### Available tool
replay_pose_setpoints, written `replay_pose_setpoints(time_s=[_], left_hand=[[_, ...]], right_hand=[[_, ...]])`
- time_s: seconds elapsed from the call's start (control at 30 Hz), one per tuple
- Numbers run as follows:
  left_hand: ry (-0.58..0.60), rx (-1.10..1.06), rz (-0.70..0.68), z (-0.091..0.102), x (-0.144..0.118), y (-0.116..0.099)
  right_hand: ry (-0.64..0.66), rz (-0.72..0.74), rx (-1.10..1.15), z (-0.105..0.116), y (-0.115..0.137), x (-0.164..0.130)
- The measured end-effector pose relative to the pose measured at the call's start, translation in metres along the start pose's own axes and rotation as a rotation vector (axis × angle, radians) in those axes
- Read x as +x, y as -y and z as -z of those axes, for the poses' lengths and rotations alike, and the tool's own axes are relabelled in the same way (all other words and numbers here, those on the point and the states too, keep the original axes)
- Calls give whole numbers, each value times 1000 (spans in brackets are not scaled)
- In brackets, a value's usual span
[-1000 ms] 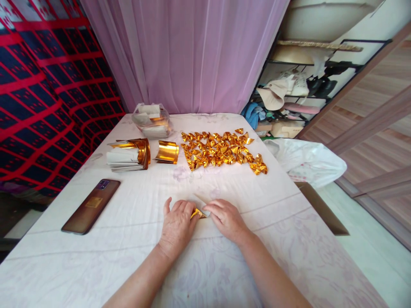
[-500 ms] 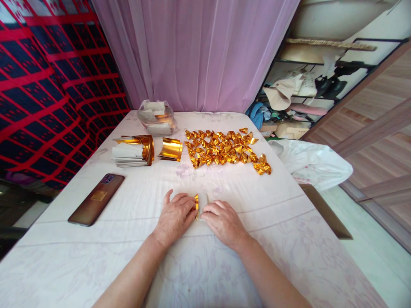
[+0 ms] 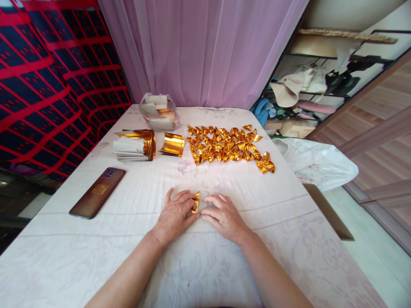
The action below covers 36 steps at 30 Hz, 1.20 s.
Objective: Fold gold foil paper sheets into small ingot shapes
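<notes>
A sheet of gold foil paper (image 3: 204, 198) lies on the table in front of me, its pale backing facing up and a narrow gold flap folded over on the left. My left hand (image 3: 175, 216) presses on that flap with bent fingers, the thumb at the near edge. On the opposite side, my right hand (image 3: 226, 219) pinches the paper's right edge between fingertips and thumb. Both hands cover much of the sheet. Beyond them sit many folded gold foil pieces (image 3: 224, 145) in rough rows, and left of these a small stack of curved gold sheets (image 3: 173, 144).
A thicker fanned stack of foil paper (image 3: 131, 147) stands farther left, with a clear plastic bag of more paper (image 3: 159, 112) behind it. A phone (image 3: 98, 193) lies face down at the left. A white plastic bag (image 3: 324, 164) hangs beyond the right table edge, near a shelf.
My left fingers have shifted on the gold flap, showing more of it, and the left thumb has come nearer the right hand. My right fingers have spread slightly. The view has tilted a little.
</notes>
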<state>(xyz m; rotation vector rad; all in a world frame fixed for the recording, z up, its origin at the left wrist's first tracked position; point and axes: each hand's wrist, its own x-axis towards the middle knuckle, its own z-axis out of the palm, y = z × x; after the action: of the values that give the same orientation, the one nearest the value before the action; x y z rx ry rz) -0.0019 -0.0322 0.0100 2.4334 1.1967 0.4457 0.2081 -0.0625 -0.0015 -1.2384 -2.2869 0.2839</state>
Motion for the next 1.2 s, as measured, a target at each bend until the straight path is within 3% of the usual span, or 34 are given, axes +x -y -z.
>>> replay_pose_setpoints(time_s=[0.6,1.2], left_hand=[[55,-74,9,5,-1,-2],[41,-82,72,1,0,-5]], right_hand=[[-71,-231,25,-15,10,6],[-80,-251,18,-16,12,10]])
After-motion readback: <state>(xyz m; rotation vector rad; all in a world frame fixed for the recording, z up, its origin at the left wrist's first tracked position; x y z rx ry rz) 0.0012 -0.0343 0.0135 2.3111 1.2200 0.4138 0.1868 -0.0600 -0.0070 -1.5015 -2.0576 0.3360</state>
